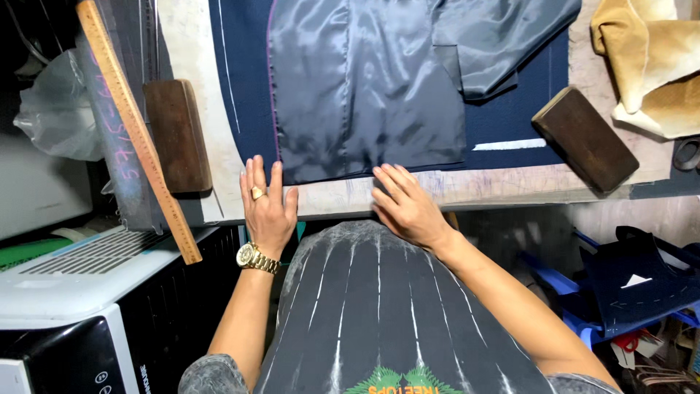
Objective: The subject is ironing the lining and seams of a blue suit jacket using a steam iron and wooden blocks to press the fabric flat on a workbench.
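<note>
My left hand (266,204), with a gold ring and a gold wristwatch, lies flat with fingers spread on the near edge of the worktable (503,186), its fingertips touching the dark navy cloth (244,80). My right hand (405,204) rests flat at the table edge, fingers touching the lower edge of the shiny grey lining fabric (364,87) that lies over the navy cloth. Neither hand holds anything. White chalk lines mark the navy cloth.
A long wooden ruler (138,131) leans at the left beside a brown wooden block (177,135). Another wooden block (585,138) sits at the right, tan fabric (649,58) beyond it. A white appliance (73,277) stands lower left; navy pieces on a blue stool (642,284) lower right.
</note>
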